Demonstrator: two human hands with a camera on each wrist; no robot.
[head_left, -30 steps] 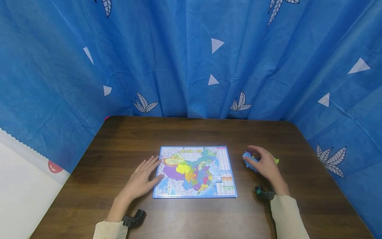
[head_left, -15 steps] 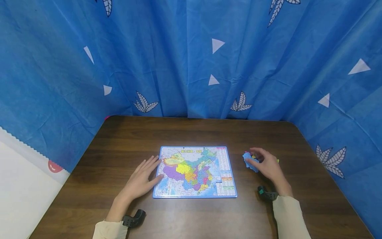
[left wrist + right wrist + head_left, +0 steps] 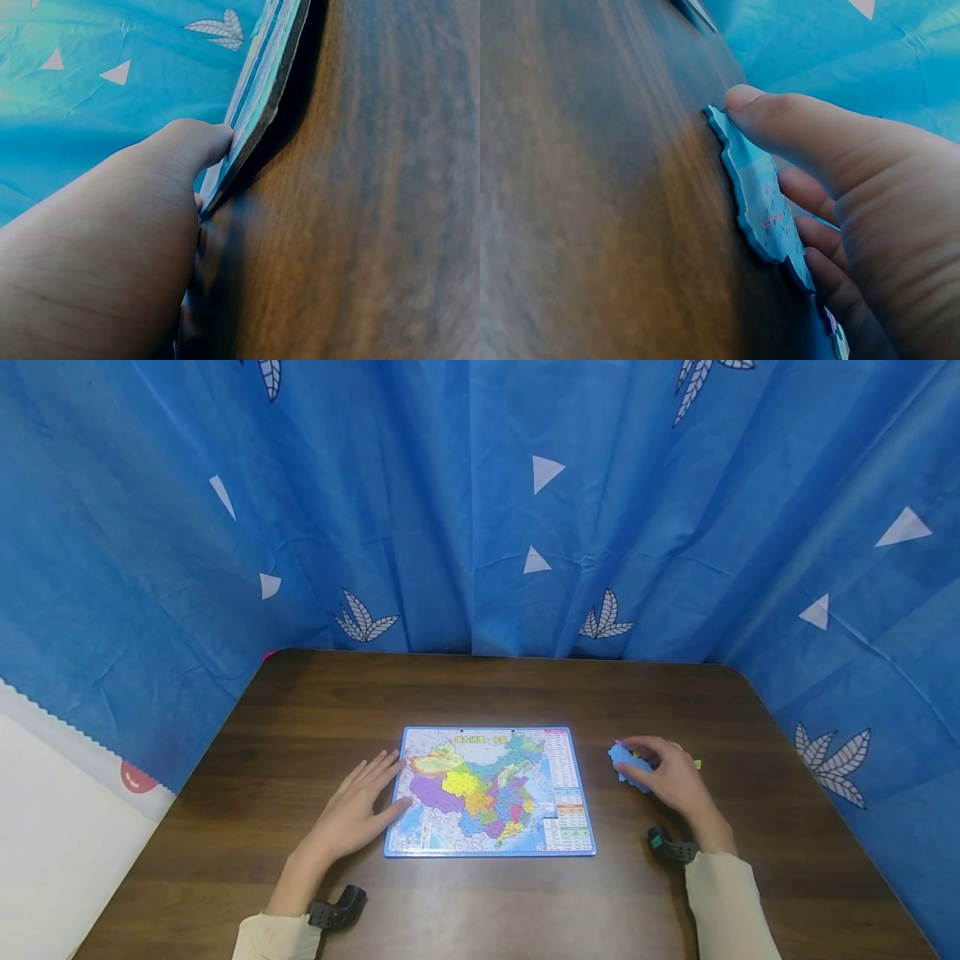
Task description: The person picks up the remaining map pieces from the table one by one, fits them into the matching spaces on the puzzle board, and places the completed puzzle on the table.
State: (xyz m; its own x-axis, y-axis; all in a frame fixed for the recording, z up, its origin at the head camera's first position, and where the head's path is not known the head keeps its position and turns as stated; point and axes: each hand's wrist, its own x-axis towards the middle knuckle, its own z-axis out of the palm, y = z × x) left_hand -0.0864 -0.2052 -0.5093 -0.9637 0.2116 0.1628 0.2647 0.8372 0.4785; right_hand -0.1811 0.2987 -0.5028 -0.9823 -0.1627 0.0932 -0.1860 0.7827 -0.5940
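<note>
The left hand (image 3: 358, 810) lies with its fingers spread over the left edge of a map puzzle board (image 3: 480, 793). In the left wrist view its thumb (image 3: 210, 142) touches the board's edge. The right hand (image 3: 671, 772) is over a small pile of puzzle pieces, fingers bent and apart from the thumb. A blue puzzle piece (image 3: 761, 199) lies under it, and the thumb tip (image 3: 742, 97) touches or hovers just over one end. Other fingertips are near its far side; contact there is unclear. A yellow-green piece (image 3: 697, 765) shows beyond the hand, which hides the rest.
Everything lies on a dark wooden table (image 3: 480, 902). A blue curtain (image 3: 472, 510) hangs along the back and both sides. Each wrist wears a black camera mount, one by the left sleeve (image 3: 277, 937) and one by the right sleeve (image 3: 727, 902).
The right hand has shifted slightly right and toward the person over the pile, then stayed nearly still. The left hand and the board have not visibly moved.
</note>
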